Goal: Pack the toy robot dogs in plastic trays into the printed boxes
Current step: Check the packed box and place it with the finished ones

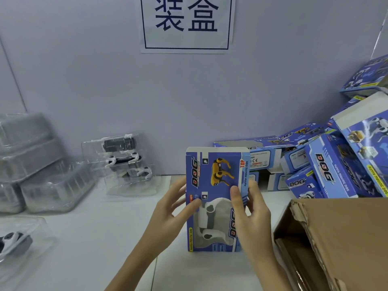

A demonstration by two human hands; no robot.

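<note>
A: What's nearest?

B: A brown cardboard carton (340, 238) at the lower right, open, its torn flap edge close to the right wrist. At the lower left, a clear tray with a white toy dog (12, 242) lies on the white table (94, 238).

A: And the hands?

B: Both hold one printed box (216, 198), upright above the table at centre. The left hand (170, 208) has its thumb on the box's front and its fingers curled behind the left edge. The right hand (249, 208) pinches the right edge, thumb on the front, fingers behind. The box's top end is open, flaps up.

A: Further back?

B: Left, empty clear trays (42, 173) in blurred stacks; beside them, stacked trays holding dogs (123, 162) against the wall. Right, a heap of printed boxes (327, 160), some open-ended, rising behind the carton. On the wall, a paper sign (186, 24) with two large characters.
</note>
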